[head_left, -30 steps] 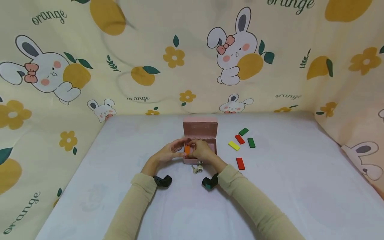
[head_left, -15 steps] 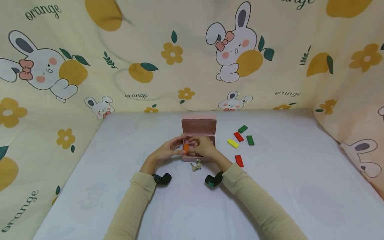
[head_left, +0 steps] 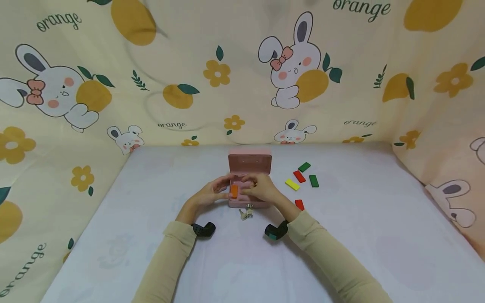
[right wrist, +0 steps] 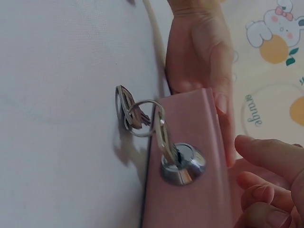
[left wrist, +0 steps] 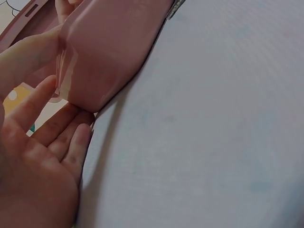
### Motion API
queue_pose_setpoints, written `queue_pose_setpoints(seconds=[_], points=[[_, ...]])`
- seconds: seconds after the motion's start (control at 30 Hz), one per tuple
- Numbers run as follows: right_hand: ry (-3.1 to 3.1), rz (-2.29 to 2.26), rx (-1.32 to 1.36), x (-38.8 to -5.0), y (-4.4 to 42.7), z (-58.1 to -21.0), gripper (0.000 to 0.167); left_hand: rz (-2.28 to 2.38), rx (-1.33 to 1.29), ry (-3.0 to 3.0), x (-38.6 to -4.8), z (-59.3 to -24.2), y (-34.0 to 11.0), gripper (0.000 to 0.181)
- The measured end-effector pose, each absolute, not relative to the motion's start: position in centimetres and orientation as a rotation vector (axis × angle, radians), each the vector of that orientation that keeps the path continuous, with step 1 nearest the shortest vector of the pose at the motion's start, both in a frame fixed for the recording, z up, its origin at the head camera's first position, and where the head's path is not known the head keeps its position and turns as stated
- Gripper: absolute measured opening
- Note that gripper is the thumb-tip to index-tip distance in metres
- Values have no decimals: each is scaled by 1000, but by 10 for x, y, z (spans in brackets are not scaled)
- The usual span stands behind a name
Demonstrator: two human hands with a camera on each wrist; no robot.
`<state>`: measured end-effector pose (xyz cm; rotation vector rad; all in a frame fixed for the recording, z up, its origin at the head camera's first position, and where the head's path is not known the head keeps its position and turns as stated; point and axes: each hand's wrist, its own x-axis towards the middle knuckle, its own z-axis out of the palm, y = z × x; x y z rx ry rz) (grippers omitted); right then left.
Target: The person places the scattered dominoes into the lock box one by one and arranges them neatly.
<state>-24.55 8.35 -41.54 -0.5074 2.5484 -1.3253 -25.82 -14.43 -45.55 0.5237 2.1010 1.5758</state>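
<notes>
A pink metal box (head_left: 250, 163) stands with its lid raised. Inside, along its left wall, lies an orange block (head_left: 234, 191). My left hand (head_left: 210, 194) holds the box's left side, thumb on the rim and fingertips against the wall in the left wrist view. Over the box's right part is my right hand (head_left: 262, 188), index finger extended and the other fingers loosely bent, with nothing visible between them. A round lock (right wrist: 183, 164) on the front holds a key, and more keys (right wrist: 130, 111) hang from its ring.
Right of the box lie two green blocks (head_left: 313, 181), a yellow block (head_left: 292, 184) and two red blocks (head_left: 299, 176). My right forearm partly covers the nearer red one. A patterned cloth (head_left: 235, 97) hangs behind the white table (head_left: 235, 261).
My right hand has drawn back slightly to the right from the orange block, which now lies alone at the box's left side. The left hand keeps its hold on the box.
</notes>
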Motion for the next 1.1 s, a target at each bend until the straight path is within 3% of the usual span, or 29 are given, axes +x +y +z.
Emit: queue_pose_setpoints(seconds=[1.1], points=[[2526,-1369,-510,-226,137,-407,36,1597,534,2112,-257,-454,-145,68]])
